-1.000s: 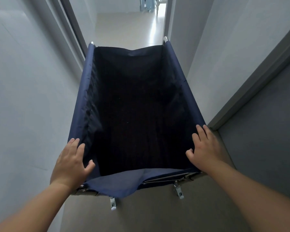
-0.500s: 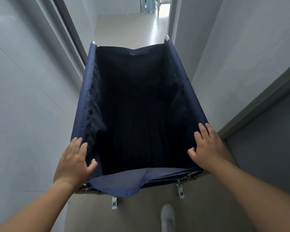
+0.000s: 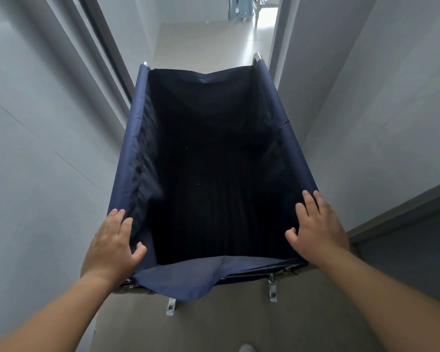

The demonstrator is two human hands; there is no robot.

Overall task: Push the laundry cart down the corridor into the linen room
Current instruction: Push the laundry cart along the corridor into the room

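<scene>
Between two grey walls (image 3: 48, 148), one navy cart (image 3: 137, 158) is standing on beige floor (image 3: 203, 34).

Two hands are resting on its near corners, left hand (image 3: 112, 246) and right hand (image 3: 316, 224), fingers flat and slightly spread, not gripping.

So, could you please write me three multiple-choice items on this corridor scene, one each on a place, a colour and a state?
1. Where does the left hand rest?
A. on the laundry cart's near left corner
B. on the wall
C. inside the bag

2. What colour is the cart's fabric?
A. red
B. navy blue
C. white

3. What does the cart hold?
A. towels
B. boxes
C. nothing visible

Answers: 1 A, its palm lies on the rail corner; 2 B, the rails' cloth is dark blue; 3 C, only dark lining shows. The right hand mirrors the left.
</scene>
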